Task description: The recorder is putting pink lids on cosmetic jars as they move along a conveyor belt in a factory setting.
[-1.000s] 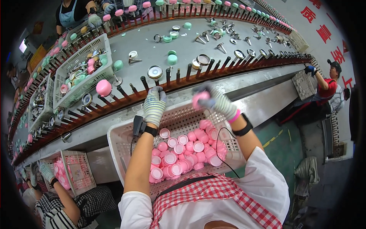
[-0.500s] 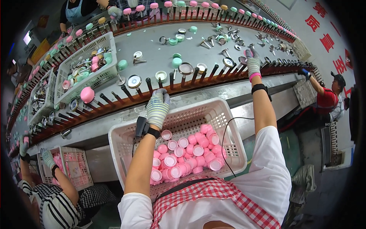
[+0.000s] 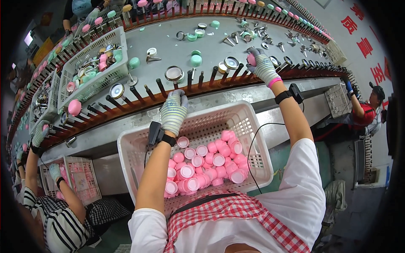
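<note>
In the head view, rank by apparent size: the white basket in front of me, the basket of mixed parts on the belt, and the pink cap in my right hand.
1. White basket, largest, though nearest the camera.
2. Basket of mixed parts.
3. Pink cap in the right hand, smallest and partly hidden.

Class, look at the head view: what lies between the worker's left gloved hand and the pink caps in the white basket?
Only the basket's perforated far wall lies between the left hand and the pink caps; the wrist carries a black strap.

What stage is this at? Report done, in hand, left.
Done: pink caps sit on a few pegs. In hand: the right hand holds a pink cap at the peg row; the left hand rests on the basket rim. Left: many pink caps fill the basket, and most near pegs stand bare.
</note>
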{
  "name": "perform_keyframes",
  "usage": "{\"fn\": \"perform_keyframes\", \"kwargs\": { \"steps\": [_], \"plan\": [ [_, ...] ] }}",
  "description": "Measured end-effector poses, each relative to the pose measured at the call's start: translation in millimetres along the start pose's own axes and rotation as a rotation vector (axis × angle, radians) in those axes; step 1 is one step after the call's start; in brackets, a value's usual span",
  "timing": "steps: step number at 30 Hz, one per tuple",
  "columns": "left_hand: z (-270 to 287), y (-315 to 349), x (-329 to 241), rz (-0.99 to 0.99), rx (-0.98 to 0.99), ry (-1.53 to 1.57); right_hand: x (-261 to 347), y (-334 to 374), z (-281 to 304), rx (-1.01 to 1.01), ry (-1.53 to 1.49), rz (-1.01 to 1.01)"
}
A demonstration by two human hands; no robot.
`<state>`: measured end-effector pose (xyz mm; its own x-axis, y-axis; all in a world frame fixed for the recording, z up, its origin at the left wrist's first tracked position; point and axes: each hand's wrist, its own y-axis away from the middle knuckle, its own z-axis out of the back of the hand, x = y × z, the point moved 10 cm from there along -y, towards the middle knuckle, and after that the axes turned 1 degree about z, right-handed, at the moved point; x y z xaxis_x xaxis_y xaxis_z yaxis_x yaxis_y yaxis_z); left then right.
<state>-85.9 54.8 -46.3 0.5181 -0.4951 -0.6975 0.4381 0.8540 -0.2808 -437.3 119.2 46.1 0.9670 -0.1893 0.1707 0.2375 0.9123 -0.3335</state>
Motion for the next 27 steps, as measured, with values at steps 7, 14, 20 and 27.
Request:
{"fn": "perform_keyframes", "kwargs": {
  "steps": [7, 14, 20, 27],
  "plan": [
    [2.5, 1.5, -8.1, -0.067, -0.035, 0.015, 39.7, 6.2, -10.4, -0.273, 0.118, 0.185],
    [3.3, 3.0, -9.9, -0.053, -0.025, -0.032, 82.2, -9.7, -16.7, -0.031, 0.056, 0.11],
    [-2.3, 2.6, -6.3, -0.032, 0.028, -0.053, 127.9, -39.8, -37.7, 0.45, -0.016, -0.192],
    [-2.9, 1.3, -9.6, -0.037, 0.024, -0.029, 165.3, -74.0, -83.0, 0.539, 0.035, -0.109]
  ]
}}
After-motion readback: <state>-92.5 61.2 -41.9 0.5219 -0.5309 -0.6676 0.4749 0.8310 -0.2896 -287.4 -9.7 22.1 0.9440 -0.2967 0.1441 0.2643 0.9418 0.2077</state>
